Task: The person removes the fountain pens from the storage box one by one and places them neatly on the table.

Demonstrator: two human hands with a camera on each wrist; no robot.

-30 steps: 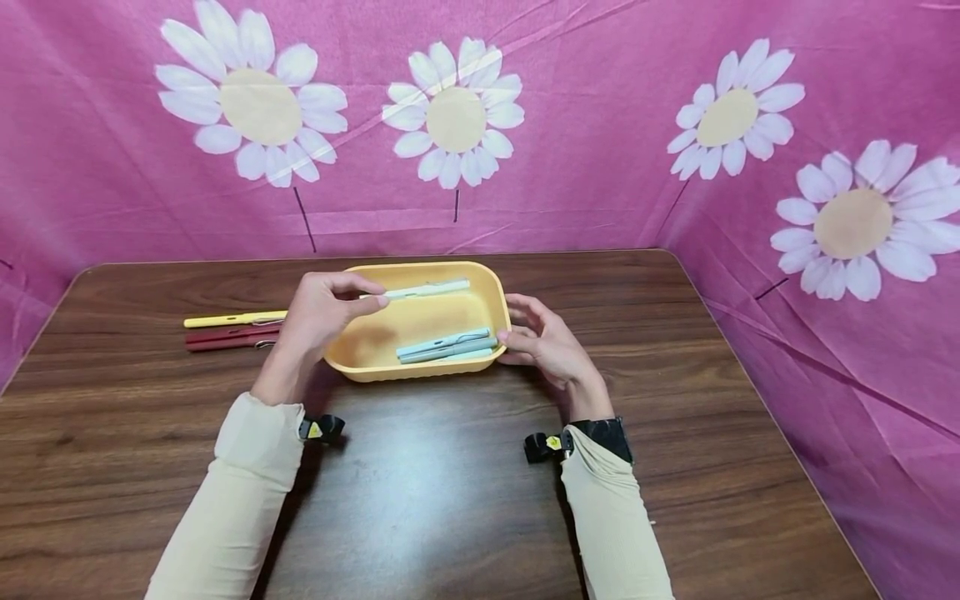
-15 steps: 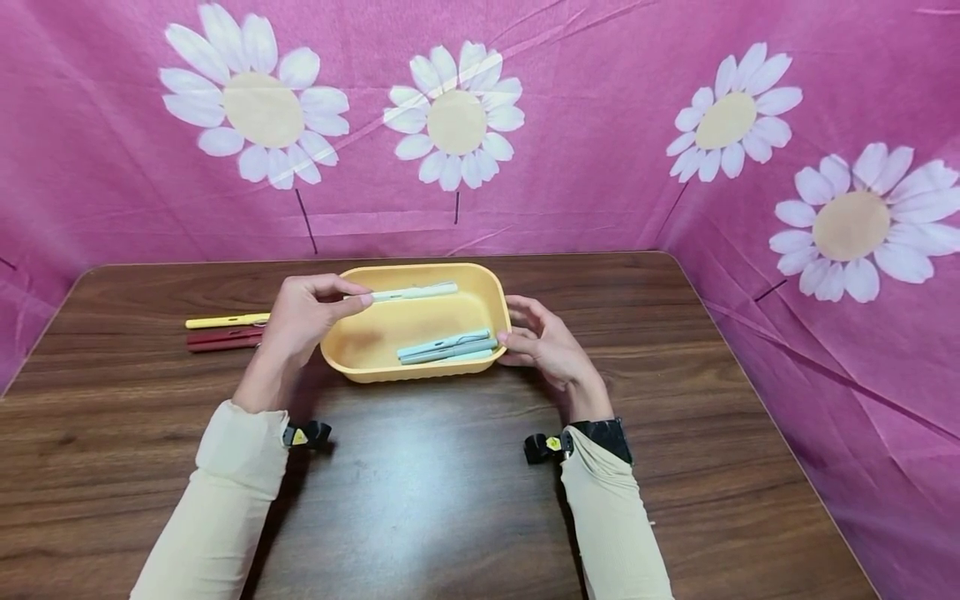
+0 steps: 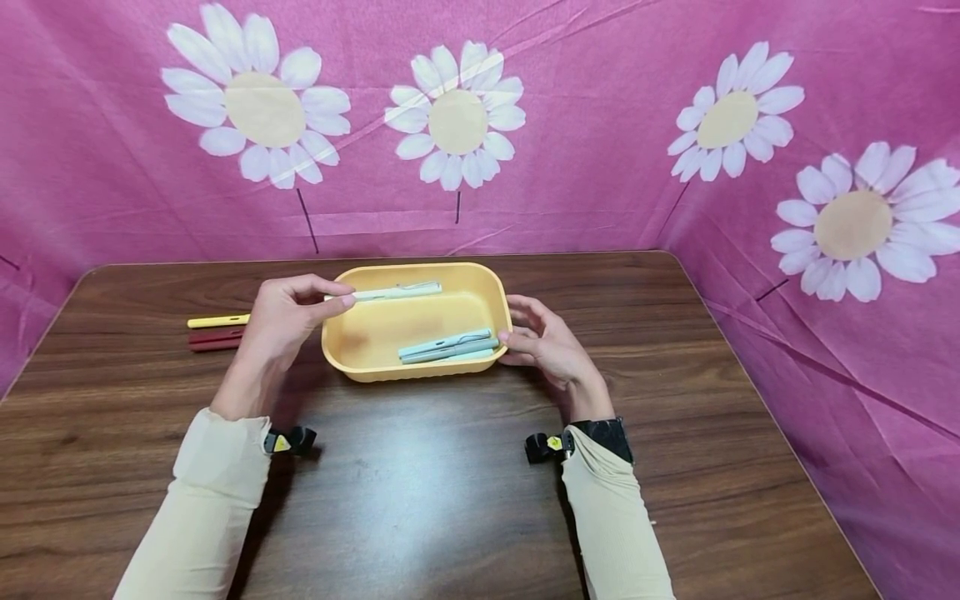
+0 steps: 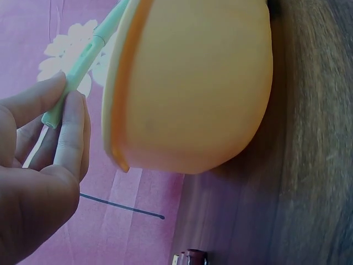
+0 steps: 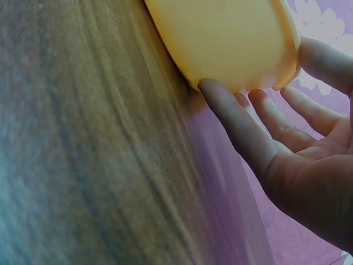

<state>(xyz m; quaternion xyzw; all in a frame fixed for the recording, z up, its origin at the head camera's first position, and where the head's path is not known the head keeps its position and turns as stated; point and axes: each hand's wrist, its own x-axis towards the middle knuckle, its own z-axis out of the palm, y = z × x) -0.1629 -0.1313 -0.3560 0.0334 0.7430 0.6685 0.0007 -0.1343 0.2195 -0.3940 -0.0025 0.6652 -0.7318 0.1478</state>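
Note:
Between the thumb and fingers of my left hand point(image 3: 287, 312) I pinch a pale green pen point(image 3: 401, 291) by one end. Its clip end points right over the back of the yellow plastic box point(image 3: 416, 374). In the left wrist view, the pen point(image 4: 83, 63) slants past the box's rim. At the box's right end is my right hand point(image 3: 551, 346), thumb at the rim and fingers against the outer wall. The right wrist view has these fingers point(image 5: 281, 124) spread below the box's yellow wall point(image 5: 220, 49). Several pale blue, grey and green pens point(image 3: 448, 346) lie inside, at the front right.
A yellow pen point(image 3: 217, 322) and dark red pens point(image 3: 216, 337) lie left of the box on the brown wooden table point(image 3: 420, 483), partly hidden by my left hand. A pink cloth with white flowers point(image 3: 585, 167) hangs behind the table and along its right side.
My left hand has moved left with the pale green pen, covering more of the yellow and red pens. My right hand and the box have stayed almost still.

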